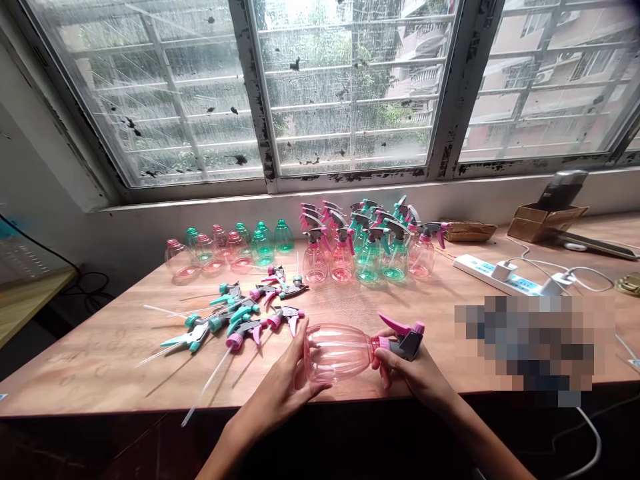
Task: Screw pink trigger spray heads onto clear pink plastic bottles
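Note:
A clear pink spray bottle (337, 353) lies sideways between my hands, just above the table's front edge. My left hand (295, 373) is wrapped around its base. At the neck, my right hand (407, 367) grips the pink collar of the grey and pink trigger sprayer (407, 339), which sits on the bottle's mouth. I cannot tell how tightly the collar is screwed on. Left of my hands, several loose trigger sprayers (245, 333) in pink, teal and grey lie in a pile with their thin tubes pointing toward the left and front.
Open pink and green bottles (263, 248) stand at the back left. Several bottles with sprayers fitted (369, 257) are grouped at the back middle. To the right are a white power strip (493, 275) with plugs, a cardboard box (537, 222) and a blurred-out patch (537, 347).

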Motion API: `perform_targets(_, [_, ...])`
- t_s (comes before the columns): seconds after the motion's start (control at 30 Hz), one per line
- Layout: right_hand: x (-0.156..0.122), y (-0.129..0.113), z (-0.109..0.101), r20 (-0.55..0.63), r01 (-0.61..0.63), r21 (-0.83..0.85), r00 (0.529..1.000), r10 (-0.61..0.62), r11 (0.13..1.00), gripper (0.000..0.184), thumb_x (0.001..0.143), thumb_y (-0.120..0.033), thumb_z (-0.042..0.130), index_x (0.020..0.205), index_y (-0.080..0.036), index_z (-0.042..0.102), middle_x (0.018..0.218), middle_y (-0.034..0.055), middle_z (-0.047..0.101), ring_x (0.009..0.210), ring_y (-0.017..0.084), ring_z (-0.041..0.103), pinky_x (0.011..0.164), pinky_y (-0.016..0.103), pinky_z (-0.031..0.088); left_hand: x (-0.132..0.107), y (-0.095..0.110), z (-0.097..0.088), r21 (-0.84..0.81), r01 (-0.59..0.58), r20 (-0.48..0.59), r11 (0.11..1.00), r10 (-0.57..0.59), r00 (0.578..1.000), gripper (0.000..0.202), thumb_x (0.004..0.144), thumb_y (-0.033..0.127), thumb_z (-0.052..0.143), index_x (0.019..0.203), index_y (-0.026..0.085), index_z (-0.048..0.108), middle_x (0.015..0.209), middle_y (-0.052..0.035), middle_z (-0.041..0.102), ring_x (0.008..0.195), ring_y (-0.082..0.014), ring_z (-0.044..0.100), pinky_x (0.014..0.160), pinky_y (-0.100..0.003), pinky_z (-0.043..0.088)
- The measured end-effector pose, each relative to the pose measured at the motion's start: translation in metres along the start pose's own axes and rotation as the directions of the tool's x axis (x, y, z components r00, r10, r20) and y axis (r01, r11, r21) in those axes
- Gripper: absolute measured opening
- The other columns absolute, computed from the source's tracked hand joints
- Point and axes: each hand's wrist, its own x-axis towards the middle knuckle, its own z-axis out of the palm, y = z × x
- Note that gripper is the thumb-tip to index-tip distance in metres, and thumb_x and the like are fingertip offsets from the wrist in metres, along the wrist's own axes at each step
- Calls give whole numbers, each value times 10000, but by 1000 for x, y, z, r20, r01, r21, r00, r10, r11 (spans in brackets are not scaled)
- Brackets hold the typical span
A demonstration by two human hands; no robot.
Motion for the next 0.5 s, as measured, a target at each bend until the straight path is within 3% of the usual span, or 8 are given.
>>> perform_targets(0.2, [0, 0, 0, 4, 2, 4, 1000, -2, 1000, 395, 808, -451, 872, 1010, -196, 649, 672, 4, 749, 467, 147, 631, 483, 275, 523, 1, -3, 1, 36, -14, -29, 999, 15, 999, 993, 962, 304, 710, 1643, 402, -6, 1638, -96, 359, 1325, -299, 586, 1189, -534, 425])
perform_targets(0.37, [0, 1, -2, 43, -2, -3, 999, 2, 1000, 343, 835, -430, 855, 972, -195, 647, 669, 1, 741, 468, 140, 636, 481, 270, 532, 1, -7, 1, 41, -71, -31, 997, 72, 997, 938, 996, 309, 663, 1639, 423, -10, 1685, -97, 272, 1450, -336, 461, 1202, -548, 405])
perform_targets(0.5, [-1, 4, -4, 52, -7, -23, 999, 8, 1000, 347, 831, -417, 861, 1002, -195, 656, 656, -6, 732, 462, 147, 636, 471, 279, 535, -2, -7, 0, 54, -48, -28, 997, 50, 998, 913, 1014, 286, 625, 1641, 415, -27, 1706, -123, 226, 1427, -343, 490, 1185, -564, 421])
